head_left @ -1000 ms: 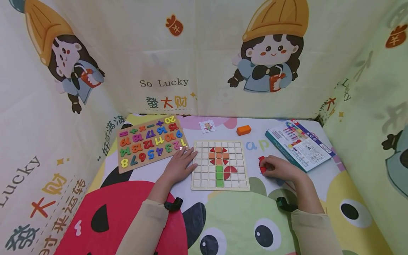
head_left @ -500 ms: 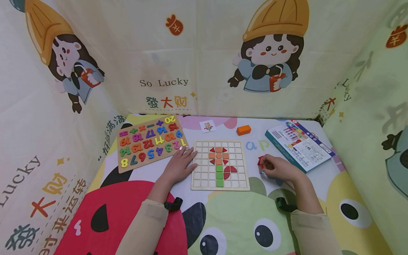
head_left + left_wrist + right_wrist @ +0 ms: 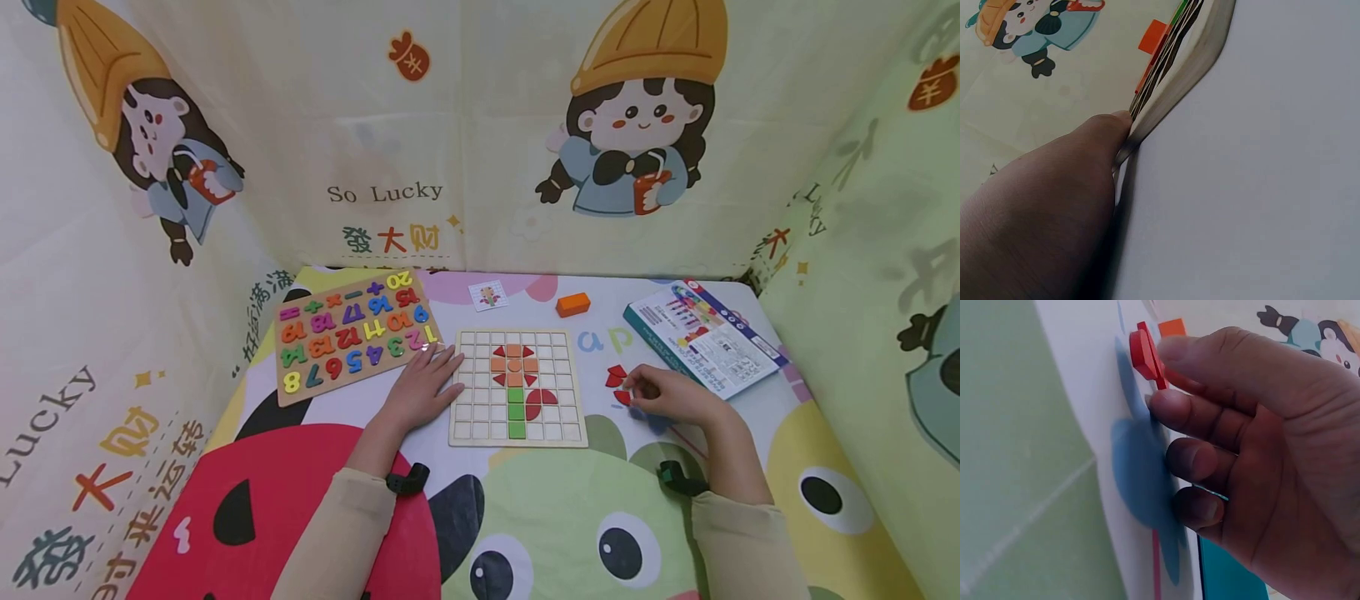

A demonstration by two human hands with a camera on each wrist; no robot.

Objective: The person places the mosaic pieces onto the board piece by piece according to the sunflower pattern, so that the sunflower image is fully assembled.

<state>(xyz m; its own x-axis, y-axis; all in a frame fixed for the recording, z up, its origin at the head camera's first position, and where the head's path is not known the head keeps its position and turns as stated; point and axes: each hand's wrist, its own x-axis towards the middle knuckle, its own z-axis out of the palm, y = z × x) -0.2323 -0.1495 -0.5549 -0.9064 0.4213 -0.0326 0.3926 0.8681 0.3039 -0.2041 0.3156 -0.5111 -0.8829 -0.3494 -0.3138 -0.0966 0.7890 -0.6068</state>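
My left hand [image 3: 422,389] lies flat with fingers spread at the left edge of a square wooden grid board [image 3: 465,417]. Its thumb [image 3: 1094,140] touches the board's rim in the left wrist view. Orange, red and green tiles form a flower on the grid, with two dark red rounded tiles [image 3: 534,405] beside the green stem [image 3: 517,412]. To the board's right, my right hand [image 3: 667,393] has curled fingers, thumb and index touching small red pieces [image 3: 1143,356] near the tabletop. Whether they pinch one is unclear. Another red piece [image 3: 615,374] lies just beyond.
A number puzzle board [image 3: 352,333] sits at the left, under the left fingertips' far side. Behind the grid are a small pattern card [image 3: 489,297] and an orange block [image 3: 573,305]. A flat teal-edged box [image 3: 701,340] lies behind the right hand.
My right hand has shifted slightly right, and the bunched red pieces now lie spread apart at its fingertips. The left hand and the grid board have stayed put.
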